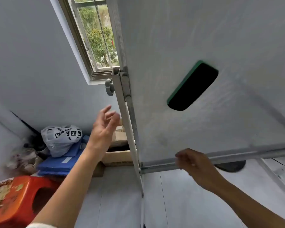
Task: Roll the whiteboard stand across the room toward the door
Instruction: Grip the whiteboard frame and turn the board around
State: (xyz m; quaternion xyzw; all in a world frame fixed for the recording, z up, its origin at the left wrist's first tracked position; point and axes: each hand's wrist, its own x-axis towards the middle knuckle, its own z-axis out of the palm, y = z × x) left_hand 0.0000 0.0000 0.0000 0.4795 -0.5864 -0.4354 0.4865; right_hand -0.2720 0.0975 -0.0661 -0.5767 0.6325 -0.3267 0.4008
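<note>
The whiteboard stand fills the right half of the view: a grey-white board (pixel 204 38) in a metal frame, with a left upright post (pixel 130 129) and a pen tray rail (pixel 237 156) along its bottom edge. A green-backed black eraser (pixel 192 86) sticks to the board. My left hand (pixel 104 129) is raised just left of the post, fingers spread, a small gap from it. My right hand (pixel 197 165) hovers in front of the tray rail near the board's lower left corner, fingers loosely curled, holding nothing.
A grey clamp knob (pixel 109 87) juts from the post. Left of the stand sit a cardboard box (pixel 118 156), blue folded material (pixel 59 165), a white plastic bag (pixel 61 139) and an orange stool (pixel 18 199). A window (pixel 95 35) is behind. Light tile floor lies below.
</note>
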